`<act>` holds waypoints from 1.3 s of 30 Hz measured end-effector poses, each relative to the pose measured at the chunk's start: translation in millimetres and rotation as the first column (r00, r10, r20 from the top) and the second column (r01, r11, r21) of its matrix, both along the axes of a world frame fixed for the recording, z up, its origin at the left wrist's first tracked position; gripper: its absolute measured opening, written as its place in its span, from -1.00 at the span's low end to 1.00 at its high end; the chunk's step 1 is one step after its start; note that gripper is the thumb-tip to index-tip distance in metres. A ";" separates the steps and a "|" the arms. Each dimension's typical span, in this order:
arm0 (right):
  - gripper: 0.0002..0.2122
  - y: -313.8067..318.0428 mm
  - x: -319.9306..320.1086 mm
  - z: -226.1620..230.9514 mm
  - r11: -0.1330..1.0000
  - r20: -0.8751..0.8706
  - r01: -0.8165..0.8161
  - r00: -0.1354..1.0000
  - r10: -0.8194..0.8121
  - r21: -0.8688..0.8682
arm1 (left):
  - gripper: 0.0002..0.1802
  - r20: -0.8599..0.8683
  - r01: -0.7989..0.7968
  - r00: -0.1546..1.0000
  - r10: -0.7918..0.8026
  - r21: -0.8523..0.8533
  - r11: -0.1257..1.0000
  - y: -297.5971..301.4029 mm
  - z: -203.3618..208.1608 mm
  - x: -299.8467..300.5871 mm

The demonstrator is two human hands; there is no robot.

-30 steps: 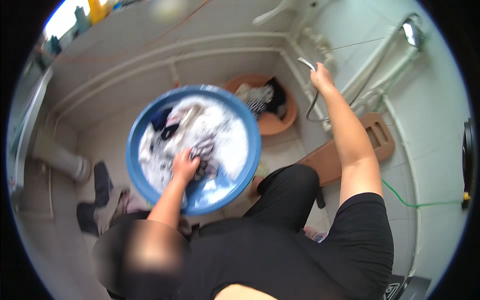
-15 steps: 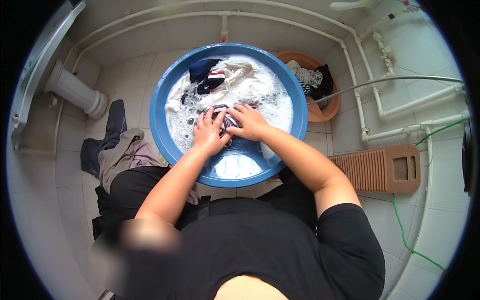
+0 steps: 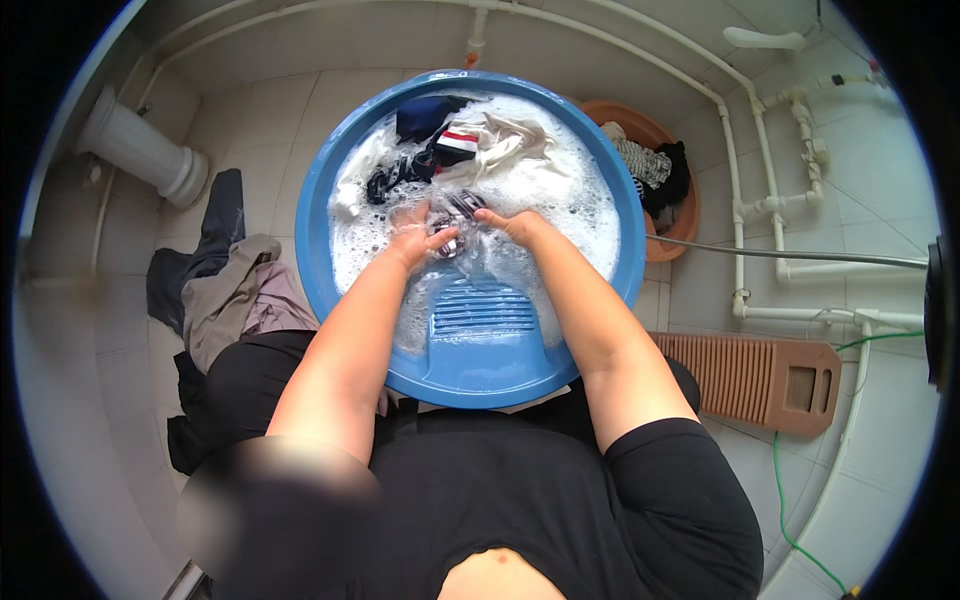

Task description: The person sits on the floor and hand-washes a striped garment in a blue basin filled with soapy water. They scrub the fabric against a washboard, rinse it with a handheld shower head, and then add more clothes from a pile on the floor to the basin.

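Observation:
A blue basin (image 3: 318, 235) of sudsy water stands in front of me, with a ribbed washboard (image 3: 482, 312) moulded into its near side. Just beyond the ribs, a dark-and-white striped garment (image 3: 462, 206) lies bunched in the water. My left hand (image 3: 412, 240) grips its left side, thumb on top and fingers partly under the suds. From the right, my right hand (image 3: 518, 228) closes on the cloth, its thumb showing and the other fingers underwater. Toward the far rim float a navy garment (image 3: 424, 118), a black piece with a red-and-white patch (image 3: 458, 142) and a cream garment (image 3: 515, 140).
An orange-brown basin (image 3: 688, 225) of clothes sits behind right. A brown washboard (image 3: 740, 378) lies at my right, near white wall pipes (image 3: 735, 180) and a green cord (image 3: 780, 500). Grey and beige clothes (image 3: 225, 285) lie on the tiles to the left, below a white pillar (image 3: 150, 150).
My hands have moved apart and sunk into the suds with the striped garment, where they earlier lay flat on it. The basin's ribs now show, and the whole view has shifted slightly.

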State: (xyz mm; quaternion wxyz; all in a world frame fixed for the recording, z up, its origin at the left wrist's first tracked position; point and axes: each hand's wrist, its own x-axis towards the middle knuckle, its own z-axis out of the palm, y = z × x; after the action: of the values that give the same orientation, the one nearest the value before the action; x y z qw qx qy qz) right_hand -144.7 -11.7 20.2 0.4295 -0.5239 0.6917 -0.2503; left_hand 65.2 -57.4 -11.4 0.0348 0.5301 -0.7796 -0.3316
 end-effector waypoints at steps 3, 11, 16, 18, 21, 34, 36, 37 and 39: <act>-0.44 -14.8 1.8 27.3 0.862 -0.493 -0.504 0.739 0.460 0.048 | 0.14 -0.182 -0.121 0.973 0.145 0.135 0.983 5.3 -13.1 0.4; -0.66 -4.2 21.6 51.9 0.876 -0.562 -0.387 0.672 0.482 0.289 | -0.14 -0.098 0.116 0.990 -0.099 0.182 0.976 -0.7 42.4 -0.6; -0.68 19.7 17.8 28.4 0.983 -0.570 -0.129 0.801 0.183 0.134 | -0.05 -0.048 0.022 0.999 -0.023 -0.005 1.000 4.4 70.0 -0.8; -0.67 30.6 22.5 35.6 0.986 -0.153 0.049 0.985 -0.074 -0.157 | -0.24 -0.491 -0.249 0.861 0.137 -0.171 0.953 7.0 48.9 1.1; -0.59 44.3 37.7 61.3 0.848 0.705 0.530 0.603 -0.374 -0.004 | -0.49 -0.769 -0.408 0.324 0.551 0.412 0.815 14.1 51.5 2.1; -0.58 67.9 13.4 74.5 0.791 0.819 0.555 0.308 -0.484 0.258 | -0.58 -0.408 0.110 0.904 -0.126 -0.064 0.992 84.8 94.1 -1.2; -0.55 67.4 4.6 45.8 0.862 0.371 0.506 0.800 -0.472 0.007 | -0.58 -0.312 0.054 0.947 -0.080 -0.092 0.994 95.1 94.8 -2.3; -0.37 74.4 5.8 45.3 0.886 0.014 0.461 0.887 -0.461 -0.056 | -0.51 -0.283 -0.090 0.958 0.034 -0.187 0.978 98.2 87.3 -6.8; -0.33 73.8 14.4 50.4 0.968 -0.426 0.233 0.870 -0.248 -0.088 | -0.32 -0.170 -0.259 0.959 0.228 -0.191 0.947 93.4 75.0 -10.4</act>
State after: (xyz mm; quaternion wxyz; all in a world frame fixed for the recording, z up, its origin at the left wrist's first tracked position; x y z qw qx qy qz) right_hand -130.3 62.1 70.6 0.2215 -0.4833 0.8252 -0.1908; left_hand 54.8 36.1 63.6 0.1887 0.5899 -0.7343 -0.2778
